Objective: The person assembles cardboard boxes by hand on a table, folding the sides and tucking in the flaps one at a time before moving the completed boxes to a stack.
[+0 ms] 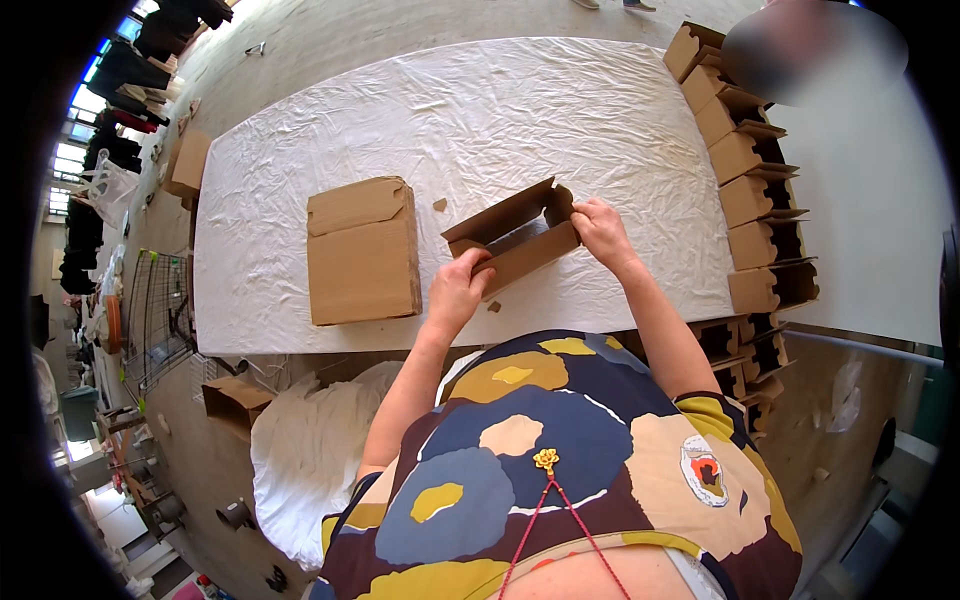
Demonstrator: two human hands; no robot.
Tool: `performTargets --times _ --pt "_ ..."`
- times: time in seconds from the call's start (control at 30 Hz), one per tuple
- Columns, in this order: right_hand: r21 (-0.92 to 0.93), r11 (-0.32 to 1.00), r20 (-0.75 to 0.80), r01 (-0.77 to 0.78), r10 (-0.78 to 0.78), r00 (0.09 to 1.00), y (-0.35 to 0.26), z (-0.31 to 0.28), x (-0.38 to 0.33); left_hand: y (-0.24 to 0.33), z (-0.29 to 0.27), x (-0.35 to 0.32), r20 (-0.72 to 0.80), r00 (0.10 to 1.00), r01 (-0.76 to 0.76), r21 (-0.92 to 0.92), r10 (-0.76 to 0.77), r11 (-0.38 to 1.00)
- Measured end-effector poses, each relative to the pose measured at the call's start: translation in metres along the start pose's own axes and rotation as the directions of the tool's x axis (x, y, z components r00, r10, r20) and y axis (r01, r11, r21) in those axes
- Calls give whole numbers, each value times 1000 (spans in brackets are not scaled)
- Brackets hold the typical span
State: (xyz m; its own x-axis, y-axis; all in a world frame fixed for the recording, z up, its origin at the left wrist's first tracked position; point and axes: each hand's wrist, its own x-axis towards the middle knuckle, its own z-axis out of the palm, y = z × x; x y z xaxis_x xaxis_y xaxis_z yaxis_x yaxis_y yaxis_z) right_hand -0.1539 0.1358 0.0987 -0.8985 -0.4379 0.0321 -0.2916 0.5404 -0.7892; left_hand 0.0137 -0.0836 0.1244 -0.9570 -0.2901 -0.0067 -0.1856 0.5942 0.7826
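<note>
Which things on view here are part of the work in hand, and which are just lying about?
In hand:
small open carton, held at its ends by left hand and right hand
row of folded cartons
white table cover

Lying about:
closed brown box
cardboard scraps
wire rack on the floor

Bright even daylight, windows [75, 130] glowing far left, soft shadows, fisheye bending at dark rim, blurred patch top right
</note>
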Motion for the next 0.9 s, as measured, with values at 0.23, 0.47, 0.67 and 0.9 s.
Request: performTargets --times 0.23,0.47,0.67,0.9 --pt "-45 999 -28 15 -16 999 6 3 1 15 7 7 -94 979 -134 364 180 922" --pt "-147 989 6 -36 37 999 6 5 6 4 23 -10 -80 933 -266 503 350 823" --pt "-78 994 31 -82 84 996 -13 -2 -1 11 21 -21 -24 930 -290 568 368 771" --pt "215 905 321 -368 290 902 -56 2 -63 4 -11 13 -2 899 -346 608 438 714"
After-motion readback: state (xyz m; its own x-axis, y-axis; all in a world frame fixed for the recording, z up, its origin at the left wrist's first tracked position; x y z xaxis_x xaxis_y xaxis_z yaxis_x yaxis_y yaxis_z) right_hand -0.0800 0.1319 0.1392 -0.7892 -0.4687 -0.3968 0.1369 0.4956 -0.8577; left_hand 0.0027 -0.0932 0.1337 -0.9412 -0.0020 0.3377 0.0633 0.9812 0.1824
